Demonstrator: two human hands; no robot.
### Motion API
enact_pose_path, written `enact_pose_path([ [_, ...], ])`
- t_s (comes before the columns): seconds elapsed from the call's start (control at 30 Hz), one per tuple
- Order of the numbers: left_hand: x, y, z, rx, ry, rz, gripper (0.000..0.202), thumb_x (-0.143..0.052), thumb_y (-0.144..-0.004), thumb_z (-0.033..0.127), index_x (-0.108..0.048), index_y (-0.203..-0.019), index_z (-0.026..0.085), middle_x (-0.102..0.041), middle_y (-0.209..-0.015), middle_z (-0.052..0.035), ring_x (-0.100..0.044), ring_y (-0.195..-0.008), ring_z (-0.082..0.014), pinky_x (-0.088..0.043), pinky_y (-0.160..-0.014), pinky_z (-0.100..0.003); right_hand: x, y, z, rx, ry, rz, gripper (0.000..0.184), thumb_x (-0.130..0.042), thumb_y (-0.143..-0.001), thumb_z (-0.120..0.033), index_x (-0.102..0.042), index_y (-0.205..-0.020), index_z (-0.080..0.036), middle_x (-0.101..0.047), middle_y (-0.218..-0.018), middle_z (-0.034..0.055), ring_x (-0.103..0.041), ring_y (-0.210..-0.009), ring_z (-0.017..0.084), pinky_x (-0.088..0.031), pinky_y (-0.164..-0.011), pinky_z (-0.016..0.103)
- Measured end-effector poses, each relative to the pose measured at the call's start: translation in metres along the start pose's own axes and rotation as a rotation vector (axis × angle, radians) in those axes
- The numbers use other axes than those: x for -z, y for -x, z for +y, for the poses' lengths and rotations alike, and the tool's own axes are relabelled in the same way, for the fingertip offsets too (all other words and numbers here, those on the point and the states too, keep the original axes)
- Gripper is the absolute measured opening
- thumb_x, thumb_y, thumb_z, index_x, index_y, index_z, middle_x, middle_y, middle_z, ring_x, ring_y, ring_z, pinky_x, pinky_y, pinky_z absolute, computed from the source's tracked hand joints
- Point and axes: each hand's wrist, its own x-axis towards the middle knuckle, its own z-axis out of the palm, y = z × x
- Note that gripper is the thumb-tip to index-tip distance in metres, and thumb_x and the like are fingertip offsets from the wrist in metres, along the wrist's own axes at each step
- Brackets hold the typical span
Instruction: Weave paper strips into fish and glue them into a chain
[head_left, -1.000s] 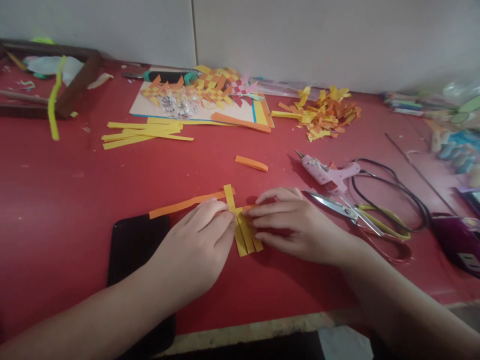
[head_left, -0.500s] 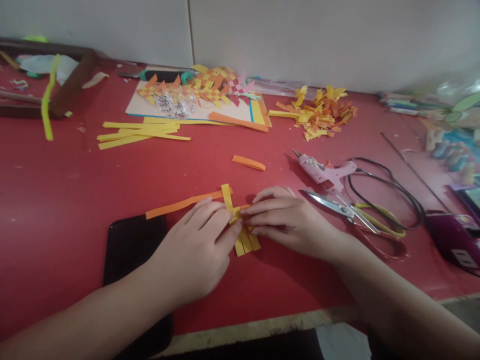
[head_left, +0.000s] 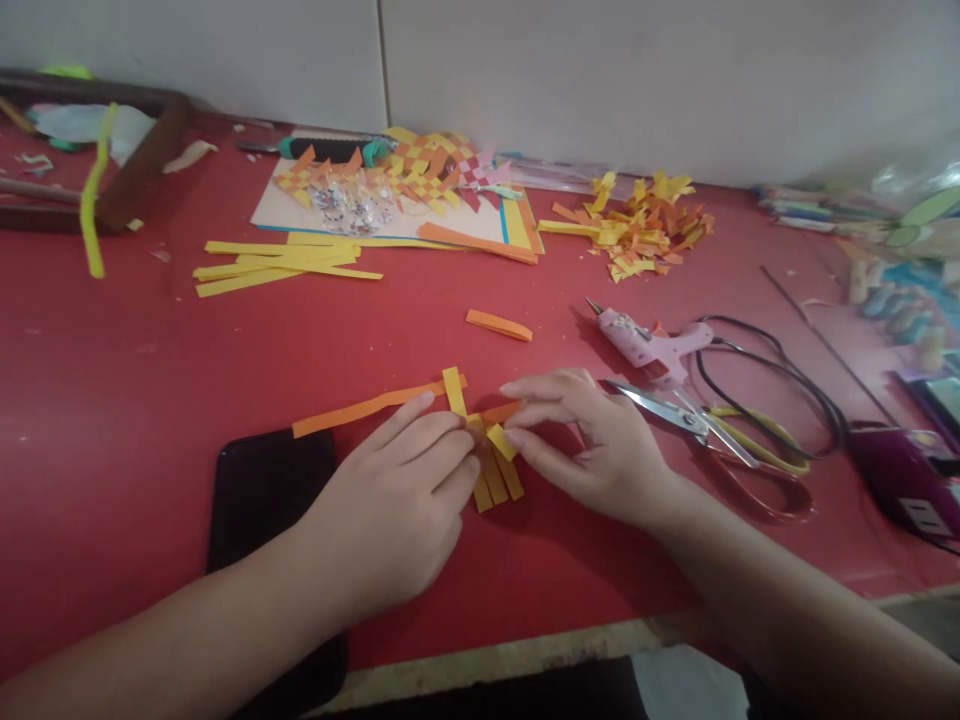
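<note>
Woven yellow paper strips (head_left: 495, 482) lie at the near middle of the table, with several ends pointing toward me and one pointing away. An orange paper strip (head_left: 352, 409) runs out leftward from them, its end over the black phone. My left hand (head_left: 409, 490) is closed on the left side of the weave, fingertips together, hiding part of it. At the right side, the thumb and a finger of my right hand (head_left: 592, 445) pinch a short yellow strip end (head_left: 502, 441), which is bent up. Another orange strip end (head_left: 501, 411) passes beneath the right fingers.
A black phone (head_left: 259, 495) lies under my left forearm. Scissors (head_left: 675, 412) and a pink glue gun (head_left: 649, 345) with its cord are at right. Behind are a folded orange strip (head_left: 499, 325), yellow strips (head_left: 281, 268), a heap of paper scraps (head_left: 649, 225) and woven pieces (head_left: 427, 165).
My right hand has shifted slightly right and its fingers have opened up from the weave. A bent yellow strip end now shows at its thumb. My left hand has hardly moved.
</note>
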Motion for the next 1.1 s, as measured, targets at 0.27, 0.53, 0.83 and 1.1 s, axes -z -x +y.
enact_pose_path([
  [0.27,0.0,0.001,0.0,-0.012,-0.013,0.006,0.032,-0.044,-0.092,0.012,-0.074,-0.102,0.009,-0.074,-0.104,-0.0099,-0.066,-0.102,-0.0261,-0.037,-0.116,-0.045,0.0,0.0,0.002,0.064,0.104,-0.028,0.02,-0.056,-0.089,-0.014,-0.066,-0.104,-0.021,-0.077,-0.099,0.0038,-0.072,-0.088,0.019,-0.05,-0.086,0.035],
  [0.53,0.0,0.001,0.0,-0.011,-0.035,-0.02,0.031,-0.046,-0.091,0.013,-0.073,-0.106,0.01,-0.074,-0.107,-0.0094,-0.066,-0.101,-0.0262,-0.032,-0.118,-0.048,-0.01,-0.006,0.008,0.116,0.117,0.026,0.005,-0.065,-0.094,-0.019,-0.063,-0.097,-0.023,-0.077,-0.088,-0.0005,-0.071,-0.083,0.016,-0.046,-0.083,0.032],
  [0.83,0.003,-0.002,0.0,-0.032,-0.034,-0.07,0.033,-0.05,-0.088,0.022,-0.073,-0.107,0.008,-0.072,-0.107,-0.0115,-0.066,-0.098,-0.028,-0.024,-0.121,-0.052,-0.016,-0.008,0.008,0.125,0.185,0.046,0.011,-0.065,-0.092,-0.017,-0.062,-0.1,-0.023,-0.077,-0.089,0.0004,-0.069,-0.086,0.017,-0.046,-0.083,0.032],
  [1.1,0.003,0.0,0.001,-0.023,-0.017,-0.065,0.035,-0.051,-0.088,0.022,-0.073,-0.111,0.007,-0.072,-0.117,-0.0148,-0.067,-0.101,-0.0289,-0.03,-0.119,-0.053,-0.016,-0.006,0.009,0.058,0.19,0.016,0.009,-0.064,-0.093,-0.021,-0.062,-0.102,-0.023,-0.077,-0.091,0.0022,-0.068,-0.087,0.019,-0.044,-0.085,0.034],
])
